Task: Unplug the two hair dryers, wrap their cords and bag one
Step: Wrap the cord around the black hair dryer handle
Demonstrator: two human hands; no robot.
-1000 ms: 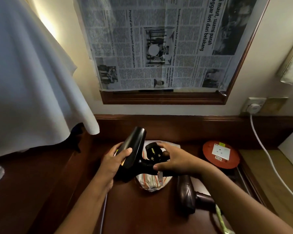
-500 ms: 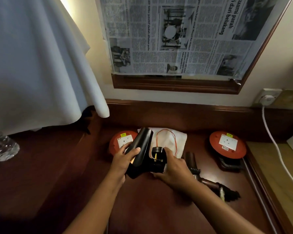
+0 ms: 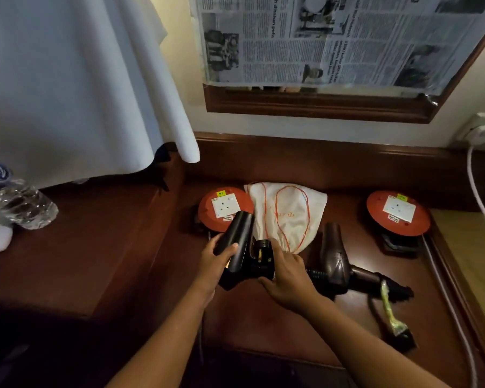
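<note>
My left hand grips the barrel of the black hair dryer, fingers curled over the top of it. My right hand is at its handle end, thumb under and fingers spread loosely over the wrapped cord and the black plug; I cannot tell whether those fingers are truly closed on the bundle or only resting against it.

A second ago I held this dryer up off the desk, above the white drawstring bag. Now it is down low at the near edge of the bag, just in front of the left red socket reel, with the bag lying flat and uncovered behind it, its orange string looped across the cloth. My view has also tipped further down onto the wooden desk.

I judge this dryer to be unplugged with its cord wound, since the plug sits free by my fingers. The brown hair dryer lies on the desk just right of my right hand, its cord bunched by the handle under a green tie. What looks left is the bagging: the bag's mouth is not yet opened, and I would need a hand free for that.
</note>
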